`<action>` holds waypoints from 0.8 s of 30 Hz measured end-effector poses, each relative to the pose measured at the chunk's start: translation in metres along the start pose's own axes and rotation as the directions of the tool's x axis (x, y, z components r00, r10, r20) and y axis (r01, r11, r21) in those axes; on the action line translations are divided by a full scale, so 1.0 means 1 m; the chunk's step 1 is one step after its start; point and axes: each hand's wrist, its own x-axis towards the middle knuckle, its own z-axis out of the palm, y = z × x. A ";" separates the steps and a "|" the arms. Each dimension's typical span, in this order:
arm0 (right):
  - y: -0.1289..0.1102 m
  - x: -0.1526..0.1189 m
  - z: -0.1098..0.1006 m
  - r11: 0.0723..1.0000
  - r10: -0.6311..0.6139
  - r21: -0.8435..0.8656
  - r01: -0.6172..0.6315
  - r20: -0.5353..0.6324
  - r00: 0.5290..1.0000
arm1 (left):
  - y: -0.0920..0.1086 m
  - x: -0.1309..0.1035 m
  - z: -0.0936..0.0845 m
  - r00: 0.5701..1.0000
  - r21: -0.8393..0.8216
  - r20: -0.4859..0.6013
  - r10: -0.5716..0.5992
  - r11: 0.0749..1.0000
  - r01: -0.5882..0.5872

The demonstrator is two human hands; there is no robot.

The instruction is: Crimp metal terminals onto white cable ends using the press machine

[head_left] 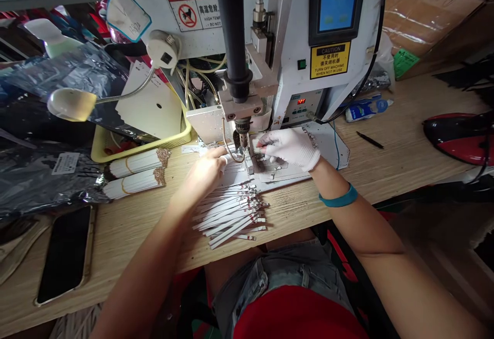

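My left hand (208,166) is closed, its fingertips at the left of the hot-press machine's head (243,136). White shows at those fingertips, but what they pinch is unclear. On the right side of the head, my right hand (295,148) wears a white glove with bare fingertips. Its thumb and fingers come together over the work plate (328,148); anything between them is too small to name. Several white flat strips with small end connectors (231,215) lie fanned out in front of the machine, just below my left hand.
Two banded bundles of white strips (135,174) lie by a yellow basket (142,151). A phone (67,254) rests at the left. On the right are a glue-like bottle (368,108), a black pen (369,140) and a red iron (459,136). A lamp (73,105) juts out left.
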 end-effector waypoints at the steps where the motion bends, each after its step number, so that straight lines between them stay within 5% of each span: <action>1: 0.001 0.000 0.000 0.998 0.032 0.046 -0.033 0.024 0.999 | 0.000 0.000 -0.001 1.000 -0.003 0.007 -0.006 1.000 0.006; 7: 0.001 0.001 0.005 0.973 0.101 0.201 -0.116 0.082 0.991 | 0.004 -0.001 -0.017 1.000 -0.075 0.009 -0.025 0.997 0.025; 12: -0.005 -0.001 0.014 0.893 0.092 0.423 -0.155 0.166 0.982 | 0.007 -0.003 -0.026 0.992 -0.362 0.005 -0.128 0.924 0.121; 19: -0.003 0.000 0.031 0.936 0.060 0.331 -0.118 0.181 0.982 | 0.014 0.002 -0.020 0.962 -0.728 0.157 -0.222 0.632 0.265; 24: -0.004 0.000 0.034 0.936 0.091 0.320 -0.146 0.180 0.979 | 0.019 0.005 -0.018 0.961 -0.725 0.174 -0.217 0.632 0.274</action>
